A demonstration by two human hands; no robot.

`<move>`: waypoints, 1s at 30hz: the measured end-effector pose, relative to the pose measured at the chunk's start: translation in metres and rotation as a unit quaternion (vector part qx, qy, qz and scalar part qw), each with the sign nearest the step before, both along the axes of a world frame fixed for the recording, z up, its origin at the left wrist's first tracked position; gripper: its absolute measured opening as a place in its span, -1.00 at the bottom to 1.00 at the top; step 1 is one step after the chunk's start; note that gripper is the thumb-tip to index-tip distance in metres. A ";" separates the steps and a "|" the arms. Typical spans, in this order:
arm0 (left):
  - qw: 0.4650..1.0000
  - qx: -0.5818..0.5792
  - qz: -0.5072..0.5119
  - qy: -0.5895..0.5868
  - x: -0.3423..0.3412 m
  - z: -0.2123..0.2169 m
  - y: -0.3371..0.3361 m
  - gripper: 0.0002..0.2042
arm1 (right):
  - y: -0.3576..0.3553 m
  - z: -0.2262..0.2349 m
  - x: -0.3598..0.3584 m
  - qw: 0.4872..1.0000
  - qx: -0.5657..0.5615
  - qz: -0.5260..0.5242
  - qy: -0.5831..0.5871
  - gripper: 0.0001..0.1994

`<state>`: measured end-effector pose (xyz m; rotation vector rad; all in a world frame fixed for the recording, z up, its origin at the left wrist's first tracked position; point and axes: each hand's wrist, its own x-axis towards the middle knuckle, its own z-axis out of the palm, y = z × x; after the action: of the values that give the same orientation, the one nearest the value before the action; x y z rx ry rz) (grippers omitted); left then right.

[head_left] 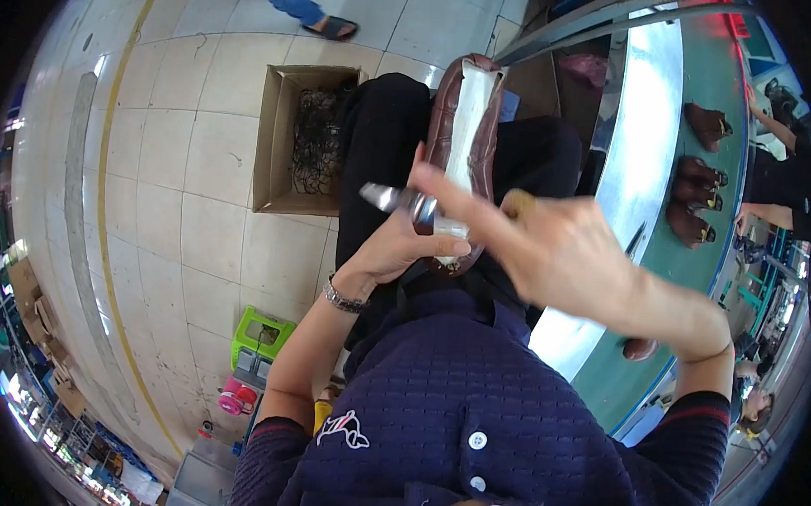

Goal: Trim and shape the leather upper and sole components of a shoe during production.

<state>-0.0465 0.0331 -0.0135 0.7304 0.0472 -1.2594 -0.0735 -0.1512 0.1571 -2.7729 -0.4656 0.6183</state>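
Shoe (471, 120), one: lap (384, 130), in left hand (398, 251). Tool (385, 197), one; right hand (564, 251) blurred, grip unclear. Box (268, 138), one: beside lap's left edge.

Shoe (465, 147) obstructs the lap (536, 159); bench (645, 110) blocks the right; leftward, past the box (268, 138), floor (156, 170) leaves room.
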 end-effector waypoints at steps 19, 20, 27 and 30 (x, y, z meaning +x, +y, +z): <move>0.992 0.077 -0.069 -0.070 0.017 0.027 -0.005 -0.58 | 0.012 -0.015 -0.033 0.986 0.100 0.045 -0.122 -0.24; 0.994 0.066 -0.065 -0.055 0.015 0.015 -0.006 -0.57 | 0.007 -0.023 -0.036 0.989 0.095 0.035 -0.106 -0.24; 0.995 -0.012 0.030 -0.097 0.003 -0.001 0.007 -0.66 | -0.008 -0.018 -0.014 0.999 0.020 0.012 -0.049 -0.24; 0.979 0.058 -0.164 -0.109 0.033 0.012 -0.012 -0.18 | -0.018 -0.038 -0.003 0.991 0.077 -0.109 -0.021 -0.24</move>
<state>-0.0132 0.0215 -0.0013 1.0031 -0.1881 -1.4912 -0.0763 -0.1696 0.1196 -2.6450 -0.2043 0.4533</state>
